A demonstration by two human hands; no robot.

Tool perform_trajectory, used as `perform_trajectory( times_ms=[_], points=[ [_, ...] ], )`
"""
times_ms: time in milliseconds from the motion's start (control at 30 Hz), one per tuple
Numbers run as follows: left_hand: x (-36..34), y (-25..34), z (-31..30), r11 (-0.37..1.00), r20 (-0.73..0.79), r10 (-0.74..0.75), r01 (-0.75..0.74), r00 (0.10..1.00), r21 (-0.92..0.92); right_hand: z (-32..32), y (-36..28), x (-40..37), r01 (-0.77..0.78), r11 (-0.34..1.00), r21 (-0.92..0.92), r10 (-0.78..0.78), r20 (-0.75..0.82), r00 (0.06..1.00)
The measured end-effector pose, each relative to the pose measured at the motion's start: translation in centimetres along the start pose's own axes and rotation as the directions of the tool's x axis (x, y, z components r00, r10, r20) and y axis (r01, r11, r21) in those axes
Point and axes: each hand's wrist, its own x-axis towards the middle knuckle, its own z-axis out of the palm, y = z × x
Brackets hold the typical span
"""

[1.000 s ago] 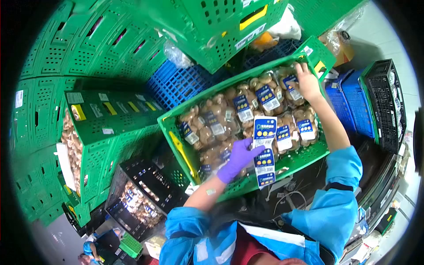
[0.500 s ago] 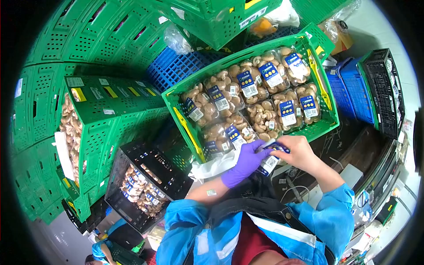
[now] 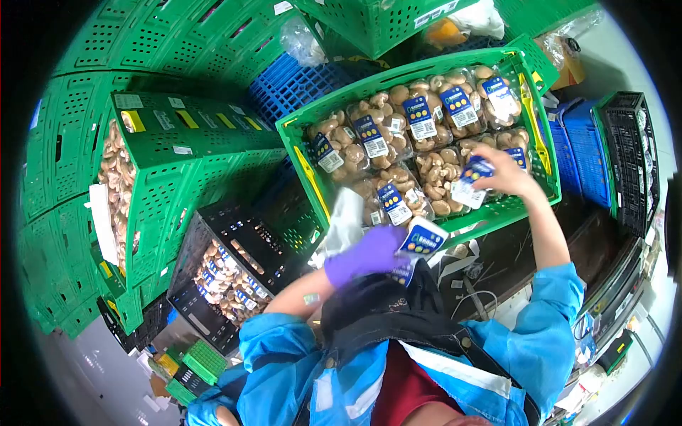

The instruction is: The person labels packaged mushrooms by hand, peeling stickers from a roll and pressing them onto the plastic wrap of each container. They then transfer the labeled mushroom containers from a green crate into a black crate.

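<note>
Change since last frame: right hand [image 3: 508, 174] off the strip near the lap, now over the lower row of the crate [image 3: 526, 206], right of centre. Left hand [image 3: 364, 257] a bit lower left in the frame. The view has shifted a little; packs sit in the same order.

Why so: crate lies open side up, slanting across upper centre, packs in two rows with tops showing, likely so each is reachable. Strip [image 3: 424, 238] is kept at the crate's near edge, frame centre, probably to save reach.

Right hand: bare, fingers bent, thumb a bit apart from fingertips, both at a label [image 3: 469, 193]. Can't tell if it is pinched or only touched, or if the label lies on a pack. Just left of it, a pack [image 3: 437, 172] with no blue label visible.

Left hand: purple glove, blurred, thumb and fingers closed on the strip, printed side up. White paper [image 3: 344, 221] beside the glove, against the crate's lower left corner; can't tell if held.

Around: black crate [image 3: 266, 245] with more packs, lower left; second green crate [image 3: 160, 213] of mushrooms [image 3: 116, 167], left; blue crate [image 3: 593, 153] at right.
</note>
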Motion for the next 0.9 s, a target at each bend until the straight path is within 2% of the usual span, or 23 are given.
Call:
perform_trajectory(
  times_ms=[33, 100, 133, 167, 200, 233, 300, 333, 367, 433, 500, 567, 633, 667, 700, 733, 767, 800, 833, 867, 900],
  points=[
    [0.8, 0.0, -1.3, 0.979, -0.174, 0.144, -0.115, 0.974, 0.168, 0.4, -2.0, 1.5, -0.054, 0.996, -0.067, 0.066, 0.192, 0.979],
    [5.9, -2.7, -1.0, 0.835, -0.087, 0.371, -0.291, 0.924, 0.467, 2.1, -0.5, 3.6, 0.066, 0.976, -0.209, -0.023, 0.202, 0.979],
    [7.8, -2.8, -1.0, 0.835, -0.092, 0.373, -0.291, 0.923, 0.467, 2.0, -0.7, 4.1, 0.013, 0.958, -0.285, 0.031, 0.149, 0.988],
    [9.6, -2.9, -1.2, 0.786, 0.051, 0.293, -0.271, 0.955, 0.556, 1.7, -0.9, 4.8, -0.040, 0.932, -0.359, 0.078, 0.090, 0.993],
    [10.4, -2.8, -1.6, 0.724, 0.183, 0.190, -0.263, 0.965, 0.637, 1.2, -0.6, 5.2, -0.042, 0.913, -0.406, 0.101, 0.125, 0.987],
    [10.1, -3.1, -1.4, 0.730, 0.179, 0.193, -0.263, 0.965, 0.630, 1.3, -0.5, 5.3, -0.040, 0.911, -0.410, 0.104, 0.134, 0.986],
    [9.1, -3.8, -1.1, 0.766, 0.194, 0.137, -0.228, 0.971, 0.601, 1.3, -0.3, 5.2, 0.057, 0.911, -0.408, 0.055, 0.257, 0.965],
    [8.9, -4.1, -0.6, 0.775, 0.223, 0.102, -0.218, 0.970, 0.594, 2.3, -0.1, 5.4, 0.144, 0.919, -0.367, -0.007, 0.351, 0.936],
    [8.7, -4.8, 0.1, 0.776, 0.223, 0.101, -0.217, 0.970, 0.593, 3.8, -0.1, 5.1, 0.166, 0.934, -0.315, -0.042, 0.365, 0.930],
    [8.2, -6.2, 0.9, 0.674, 0.222, 0.227, -0.318, 0.948, 0.667, 5.7, -2.3, 5.5, 0.210, 0.921, -0.329, -0.028, 0.481, 0.876],
    [7.8, -6.6, 1.5, 0.622, 0.190, 0.247, -0.306, 0.950, 0.720, 8.6, -1.6, 5.7, 0.229, 0.916, -0.330, -0.021, 0.531, 0.847],
    [8.3, -7.1, 2.6, 0.684, 0.053, 0.292, -0.247, 0.955, 0.687, 10.4, -1.4, 5.6, 0.239, 0.906, -0.350, -0.024, 0.521, 0.853],
    [7.7, -5.6, 1.2, 0.681, 0.077, 0.260, -0.239, 0.963, 0.692, 11.8, -1.5, 5.5, 0.207, 0.836, -0.508, 0.084, 0.490, 0.868],
    [7.6, -5.2, 0.9, 0.691, 0.083, 0.241, -0.231, 0.967, 0.685, 13.1, -0.2, 5.3, 0.209, 0.787, -0.580, 0.077, 0.428, 0.900],
    [7.6, -5.1, 0.9, 0.701, 0.089, 0.221, -0.222, 0.971, 0.678, 12.9, -0.7, 5.0, 0.212, 0.785, -0.582, 0.077, 0.431, 0.899],
    [7.6, -5.1, 1.0, 0.702, 0.087, 0.220, -0.220, 0.972, 0.678, 12.8, -1.4, 4.4, 0.177, 0.723, -0.668, -0.006, 0.250, 0.968],
    [7.6, -5.2, 1.1, 0.690, 0.076, 0.234, -0.221, 0.969, 0.689, 12.8, -2.1, 4.0, 0.119, 0.662, -0.740, -0.107, 0.065, 0.992],
    [7.7, -5.3, 1.3, 0.679, 0.064, 0.248, -0.221, 0.967, 0.700, 12.7, -2.7, 3.7, 0.147, 0.534, -0.832, -0.218, 0.033, 0.975],
    [7.9, -5.4, 1.6, 0.678, 0.058, 0.247, -0.215, 0.967, 0.703, 13.2, -2.6, 3.2, 0.151, 0.531, -0.834, -0.224, 0.034, 0.974],
    [8.1, -5.5, 1.8, 0.678, 0.048, 0.235, -0.199, 0.971, 0.708, 14.1, -2.1, 2.5, 0.318, 0.542, -0.778, -0.210, 0.241, 0.948],
    [8.3, -5.5, 2.1, 0.677, 0.039, 0.223, -0.184, 0.974, 0.713, 15.0, -1.4, 1.8, 0.467, 0.556, -0.688, -0.198, 0.436, 0.878]
  ],
)
